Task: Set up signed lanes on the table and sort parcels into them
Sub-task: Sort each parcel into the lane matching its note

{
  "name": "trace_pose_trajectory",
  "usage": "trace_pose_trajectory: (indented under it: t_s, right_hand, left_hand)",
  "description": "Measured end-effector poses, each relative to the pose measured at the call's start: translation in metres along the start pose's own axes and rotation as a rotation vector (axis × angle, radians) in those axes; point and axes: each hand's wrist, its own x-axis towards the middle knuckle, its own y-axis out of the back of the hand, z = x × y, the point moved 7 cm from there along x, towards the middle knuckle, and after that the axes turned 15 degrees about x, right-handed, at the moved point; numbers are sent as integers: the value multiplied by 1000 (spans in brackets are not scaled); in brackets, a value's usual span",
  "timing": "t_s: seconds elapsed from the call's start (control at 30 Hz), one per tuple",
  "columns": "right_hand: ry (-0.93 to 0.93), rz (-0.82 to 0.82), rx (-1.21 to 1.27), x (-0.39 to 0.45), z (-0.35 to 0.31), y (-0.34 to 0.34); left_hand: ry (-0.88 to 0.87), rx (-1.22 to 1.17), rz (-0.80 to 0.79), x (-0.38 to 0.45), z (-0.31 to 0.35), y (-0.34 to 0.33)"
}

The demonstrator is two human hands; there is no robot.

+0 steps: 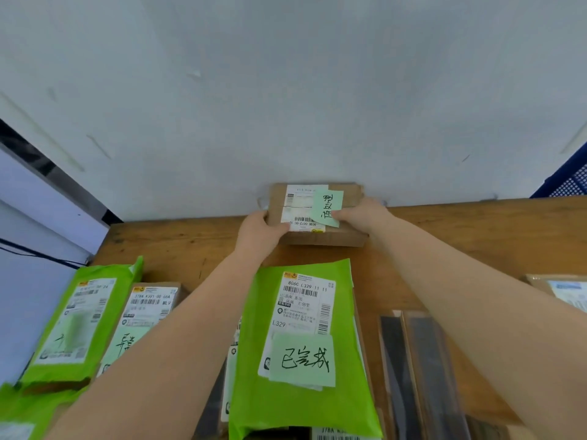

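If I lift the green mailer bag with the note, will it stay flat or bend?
The green mailer bag would probably sag: it looks like thin, wrinkled plastic film. Its glossy surface may slip. The note might peel off.

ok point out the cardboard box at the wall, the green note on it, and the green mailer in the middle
cardboard box (320,234): head view, on its front wall
green note on the box (328,203): head view, on its handwritten face
green mailer (286,408): head view, on bare plastic below its note

Flat brown cardboard parcel (317,214) against the wall, white shipping label and handwritten pale-green note (328,206) on top.
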Motion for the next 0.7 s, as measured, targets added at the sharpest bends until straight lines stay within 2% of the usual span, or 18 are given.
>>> trace_pose_trajectory:
  t_s: [0.13, 0.33, 0.53, 0.63, 0.7]
  right_hand:
    - [14, 116, 242, -34, -16, 14]
    - [129, 120, 470, -119, -44, 21]
    - [278, 175, 425, -240, -65, 25]
    - [318, 218, 407, -299, -62, 27]
    - [320, 280, 334, -337, -56, 31]
  left_hand:
    - [-65, -180, 89, -27, 7, 30]
    - [-173, -426, 176, -96, 9, 83]
    - [-261, -683, 199, -187, 3, 129]
    - [-298, -867, 140, -235, -2, 143]
    - [-295, -897, 92, -263, -9, 145]
